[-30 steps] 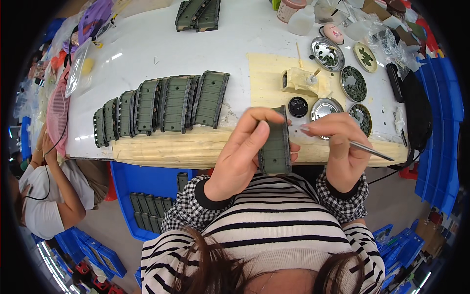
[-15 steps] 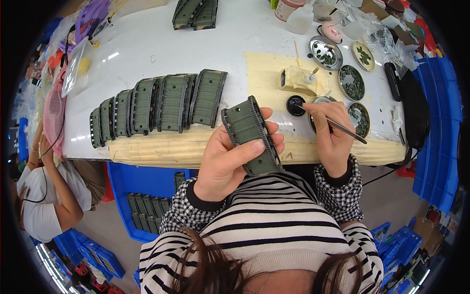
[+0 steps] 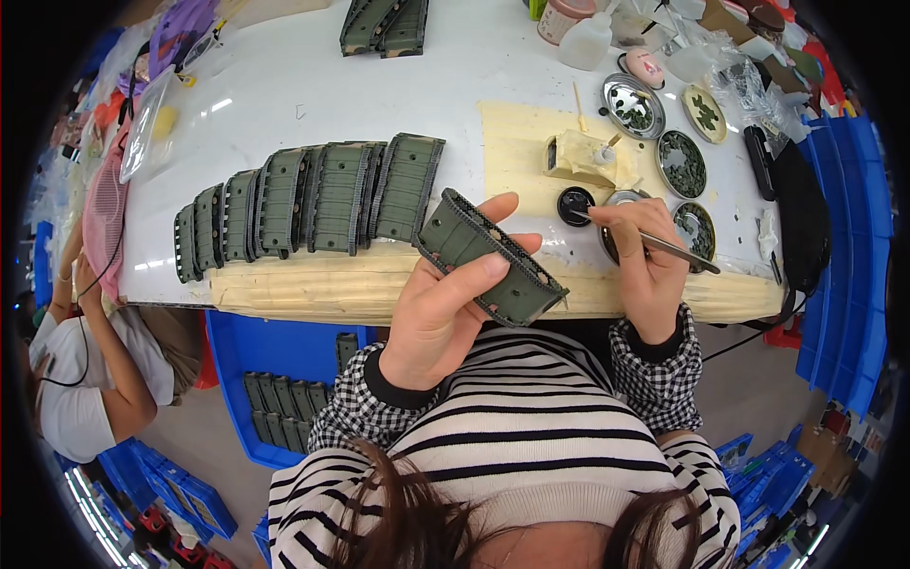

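My left hand [image 3: 422,327] is closed round a flat green panel [image 3: 457,239] with dark toothed long edges and small round holes. My thumb presses on its face, and it slants down to the right. In my right hand [image 3: 649,275] is a pair of slim dark metal tweezers [image 3: 681,251]. Their tip is at a small round black dish [image 3: 574,201] with dark contents; whether anything is pinched there is too small to tell. Close beside that hand stands a round dish [image 3: 695,228] of small dark green pieces, and another dish [image 3: 611,237] is partly hidden behind it.
A row of similar green panels [image 3: 336,199] stands left of my hands, and more panels [image 3: 398,27] lie farther back. A paper-wrapped block [image 3: 569,161] sits beyond the black dish. Blue bin [image 3: 232,370] with panels is below the table edge. A co-worker's arm [image 3: 123,365] is at left.
The green panel has turned in my left hand and now slants more, its lower end swung to the right. My right hand has shifted slightly, with the tweezers' tip still at the black dish.
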### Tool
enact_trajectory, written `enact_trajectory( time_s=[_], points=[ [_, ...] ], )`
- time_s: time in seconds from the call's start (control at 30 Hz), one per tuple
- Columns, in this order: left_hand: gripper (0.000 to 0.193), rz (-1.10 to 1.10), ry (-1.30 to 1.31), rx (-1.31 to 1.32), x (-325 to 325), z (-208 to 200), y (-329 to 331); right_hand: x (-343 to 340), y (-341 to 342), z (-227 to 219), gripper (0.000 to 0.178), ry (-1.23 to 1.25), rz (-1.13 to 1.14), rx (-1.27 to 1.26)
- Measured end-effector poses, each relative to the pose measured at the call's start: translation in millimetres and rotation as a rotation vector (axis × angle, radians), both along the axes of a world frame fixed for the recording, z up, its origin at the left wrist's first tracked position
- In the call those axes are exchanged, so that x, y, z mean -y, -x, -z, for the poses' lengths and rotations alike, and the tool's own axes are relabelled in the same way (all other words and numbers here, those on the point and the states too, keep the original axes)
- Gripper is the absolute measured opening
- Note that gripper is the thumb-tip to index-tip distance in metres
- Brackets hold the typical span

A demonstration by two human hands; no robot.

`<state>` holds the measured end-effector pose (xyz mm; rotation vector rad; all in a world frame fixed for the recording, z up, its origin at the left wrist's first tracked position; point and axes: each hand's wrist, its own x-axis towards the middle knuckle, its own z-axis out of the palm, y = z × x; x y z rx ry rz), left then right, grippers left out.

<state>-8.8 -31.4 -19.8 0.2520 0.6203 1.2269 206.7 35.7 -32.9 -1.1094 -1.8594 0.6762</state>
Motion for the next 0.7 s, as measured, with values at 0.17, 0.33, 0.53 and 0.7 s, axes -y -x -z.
enact_trajectory(
  time_s=[0.17,0.33,0.53,0.7],
  points=[
    [0.033,-0.047,0.007,0.088,-2.0,3.3,2.2,10.5,-6.5,-20.0,0.019,0.023,-0.081,-0.208],
    [0.03,-0.097,0.1,0.103,-6.2,-0.2,-4.4,27.1,4.3,-41.1,0.015,-0.111,-0.275,-0.195],
    [0.026,-0.074,0.129,0.184,-6.8,0.2,-4.4,34.4,15.7,-39.5,0.017,0.027,-0.294,-0.285],
    [0.026,-0.074,0.125,0.185,-6.7,0.8,-5.4,33.5,14.1,-37.6,0.018,0.056,-0.306,-0.279]
  ],
)
